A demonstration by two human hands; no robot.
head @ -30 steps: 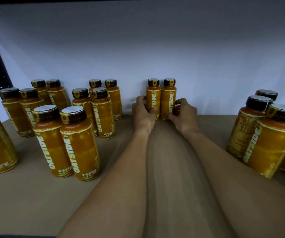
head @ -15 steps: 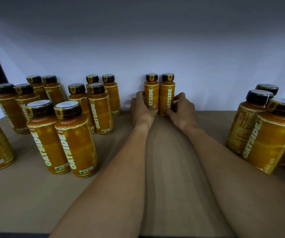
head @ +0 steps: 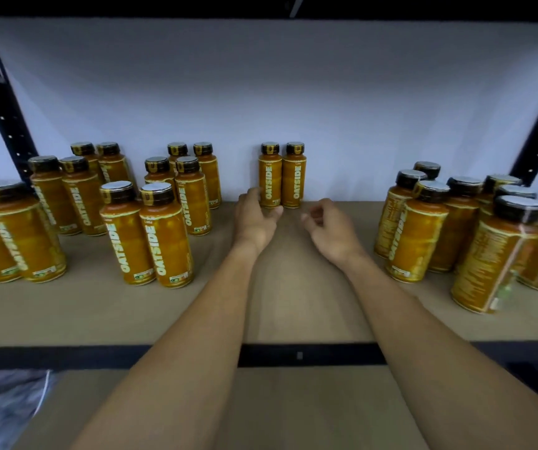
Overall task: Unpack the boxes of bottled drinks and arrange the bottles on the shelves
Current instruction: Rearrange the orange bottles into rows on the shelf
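Two bottles at the back of the shelf: left hand at one, right hand free.

The left bottle [head: 270,177] and right bottle [head: 294,177] stand upright and touching at the back of the shelf [head: 287,303]. The left hand [head: 254,219] curls about the left bottle's foot, fingers at its left side and thumb before its base. Blur hides whether this grip presses the bottle or only lies beside it. The right hand [head: 332,232] hangs near the right bottle but apart from it, its grip loosely curled and holding nothing. Other bottles stand grouped at left [head: 146,235] and right [head: 423,228], the outermost smeared and cut off. Under the black front rail [head: 309,355] lies a brown panel [head: 293,410], half hidden by the forearms; whether it is a box cannot be told.
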